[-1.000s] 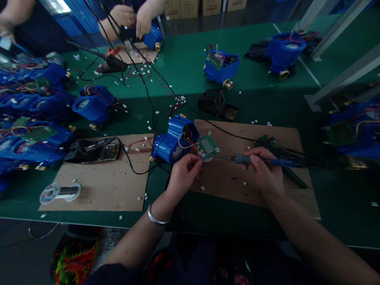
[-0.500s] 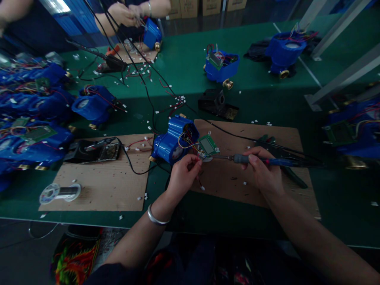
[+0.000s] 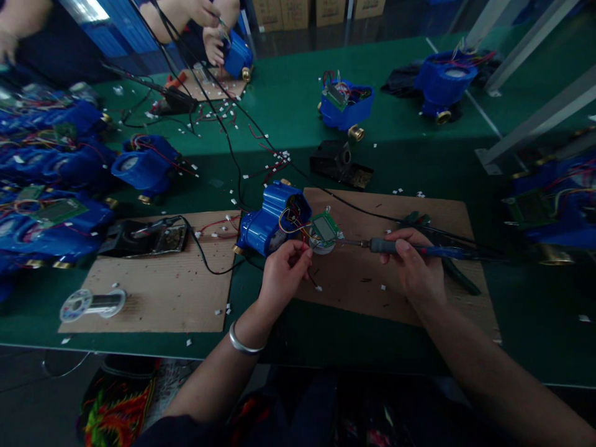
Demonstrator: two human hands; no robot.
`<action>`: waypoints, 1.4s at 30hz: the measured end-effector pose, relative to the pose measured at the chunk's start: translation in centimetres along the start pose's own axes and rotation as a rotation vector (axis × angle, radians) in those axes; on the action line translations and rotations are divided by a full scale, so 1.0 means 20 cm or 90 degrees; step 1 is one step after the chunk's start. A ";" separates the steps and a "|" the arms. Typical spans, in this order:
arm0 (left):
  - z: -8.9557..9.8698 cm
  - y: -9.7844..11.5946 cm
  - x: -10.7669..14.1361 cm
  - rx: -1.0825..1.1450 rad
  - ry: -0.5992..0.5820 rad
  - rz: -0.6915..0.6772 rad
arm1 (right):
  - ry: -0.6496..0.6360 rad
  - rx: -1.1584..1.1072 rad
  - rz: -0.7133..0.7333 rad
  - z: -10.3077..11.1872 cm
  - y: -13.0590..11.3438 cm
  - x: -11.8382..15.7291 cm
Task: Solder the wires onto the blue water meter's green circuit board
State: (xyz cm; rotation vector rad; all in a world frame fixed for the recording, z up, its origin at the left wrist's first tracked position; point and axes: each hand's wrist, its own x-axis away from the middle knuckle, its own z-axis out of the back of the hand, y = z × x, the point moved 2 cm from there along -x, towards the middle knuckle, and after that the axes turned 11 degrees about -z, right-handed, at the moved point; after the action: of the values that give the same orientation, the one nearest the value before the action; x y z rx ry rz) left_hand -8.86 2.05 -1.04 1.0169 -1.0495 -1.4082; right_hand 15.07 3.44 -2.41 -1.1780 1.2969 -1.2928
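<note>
My right hand [image 3: 416,264] is closed around the grey and blue handle of a soldering iron [image 3: 384,246]. The iron's tip points left, near the lower right edge of a green circuit board [image 3: 325,227] with a small display. My left hand [image 3: 287,270] pinches a thin red wire [image 3: 305,239] just below and left of the board. Under the board sits a pale round spool [image 3: 322,248], partly covered. Several wires run from the board into a blue water meter [image 3: 272,217] standing at its left.
Cardboard [image 3: 358,288] lies under the work, with pliers [image 3: 459,276] at its right. At left are a solder spool [image 3: 95,303] and a second iron in its stand [image 3: 139,236]. A black stand [image 3: 338,162] is behind. Across the bench, a co-worker's hands [image 3: 212,31] handle another blue meter [image 3: 239,54].
The soldering iron has drawn slightly right, its tip a little off the board. My left hand has shifted slightly left and down. The co-worker's hands have moved apart.
</note>
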 end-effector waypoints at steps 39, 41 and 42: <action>-0.34 0.18 0.16 -0.281 -0.377 -0.253 | 0.090 -0.311 -0.029 0.13 -0.04 -0.10; -0.43 0.19 0.15 -0.349 -0.376 -0.272 | 0.099 -0.329 -0.024 0.16 -0.05 -0.10; -0.46 0.20 0.14 -0.383 -0.367 -0.271 | 0.099 -0.335 -0.023 0.18 -0.06 -0.10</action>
State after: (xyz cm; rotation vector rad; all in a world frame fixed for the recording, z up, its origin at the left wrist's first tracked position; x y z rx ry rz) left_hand 0.79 -1.53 0.35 0.3955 -0.7265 -2.2774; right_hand 18.84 5.09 -1.25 -1.4836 1.8088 -1.1162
